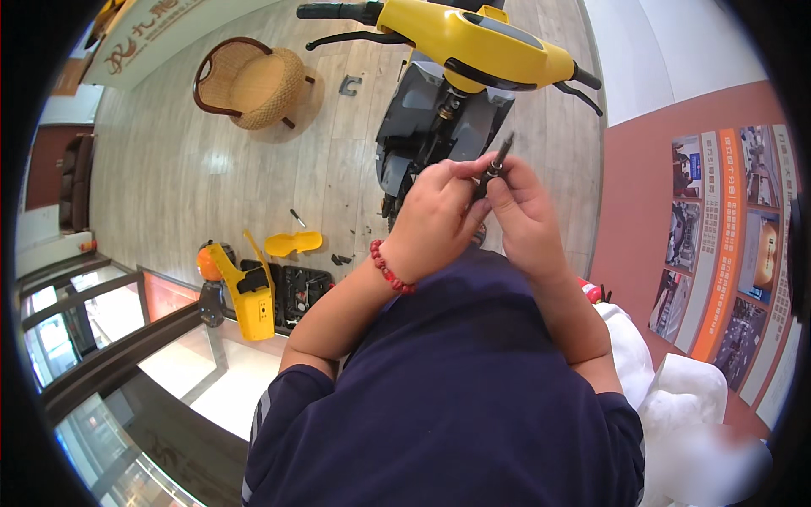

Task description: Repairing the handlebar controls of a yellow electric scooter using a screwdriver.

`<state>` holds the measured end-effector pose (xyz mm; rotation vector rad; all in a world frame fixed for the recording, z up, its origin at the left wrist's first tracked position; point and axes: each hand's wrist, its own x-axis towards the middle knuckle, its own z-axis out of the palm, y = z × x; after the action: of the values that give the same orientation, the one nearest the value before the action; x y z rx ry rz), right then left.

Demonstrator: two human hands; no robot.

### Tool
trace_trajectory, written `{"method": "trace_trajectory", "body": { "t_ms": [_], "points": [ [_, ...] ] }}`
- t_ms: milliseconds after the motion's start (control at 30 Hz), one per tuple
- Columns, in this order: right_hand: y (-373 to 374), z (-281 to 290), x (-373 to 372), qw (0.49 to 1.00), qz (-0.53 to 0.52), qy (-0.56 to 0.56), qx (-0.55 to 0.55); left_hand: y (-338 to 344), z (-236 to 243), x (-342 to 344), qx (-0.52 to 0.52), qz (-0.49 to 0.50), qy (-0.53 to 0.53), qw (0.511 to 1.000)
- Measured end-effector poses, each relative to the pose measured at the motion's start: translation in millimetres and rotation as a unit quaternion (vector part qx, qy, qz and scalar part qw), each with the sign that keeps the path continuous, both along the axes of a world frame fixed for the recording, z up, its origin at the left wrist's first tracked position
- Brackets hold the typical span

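Close together in front of my chest, both hands close on a short, slim, dark screwdriver-like tool (pixel 502 155) with a shiny metal collar. Its narrow end points up and to the right, clear of my fingers, while part of its lower end is covered. My left hand (pixel 435 207), below a red bead bracelet (pixel 390 269), grips it from the left side. My right hand (pixel 525 211) pinches it between thumb and fingers. Just beyond stands a scooter with a yellow handlebar cover (pixel 481 46) and an exposed grey front body (pixel 411 110), partly hidden by my hands.
An open black tool case (pixel 302 296), a yellow panel (pixel 253 308) and a smaller yellow cover (pixel 293 243) lie on the floor at left. A marker-like stick (pixel 297 218) and a grey bracket (pixel 350 84) lie there too. A wicker chair (pixel 258 84) stands farther back; a poster wall (pixel 634 211) rises right.
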<state>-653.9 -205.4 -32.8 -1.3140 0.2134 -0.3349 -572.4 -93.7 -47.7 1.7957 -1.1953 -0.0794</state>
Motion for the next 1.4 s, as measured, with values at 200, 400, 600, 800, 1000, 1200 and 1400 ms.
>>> {"method": "trace_trajectory", "body": {
  "t_ms": [200,400,600,800,1000,1200,1400],
  "points": [
    [-25.3,10.0,2.1,1.0,-0.023,-0.004,-0.013,1.7,-4.4,-6.0,0.033,-0.127,0.173,0.976],
    [-36.9,5.2,5.6,0.987,-0.154,0.001,0.053,0.1,1.6,-12.1,0.051,-0.16,0.411,0.896],
    [-141.0,51.0,-17.9,0.943,-0.236,-0.173,0.16,28.6,-19.4,0.6,0.086,-0.18,0.343,0.918],
    [-90.4,48.5,-14.2,0.98,-0.1,-0.084,0.149,11.4,21.0,1.3,0.024,-0.194,0.321,0.927],
    [-74.2,50.8,-17.3,0.988,-0.038,-0.064,0.132,1.8,35.0,0.6,0.016,-0.221,0.255,0.941],
    [-62.9,51.1,-21.9,0.995,-0.032,-0.056,0.076,-7.0,35.3,-4.0,0.004,-0.202,0.207,0.957],
    [-58.0,48.9,-25.8,0.997,-0.002,-0.064,0.038,-9.9,32.4,-4.2,0.0,-0.188,0.169,0.967]
  ]
}}
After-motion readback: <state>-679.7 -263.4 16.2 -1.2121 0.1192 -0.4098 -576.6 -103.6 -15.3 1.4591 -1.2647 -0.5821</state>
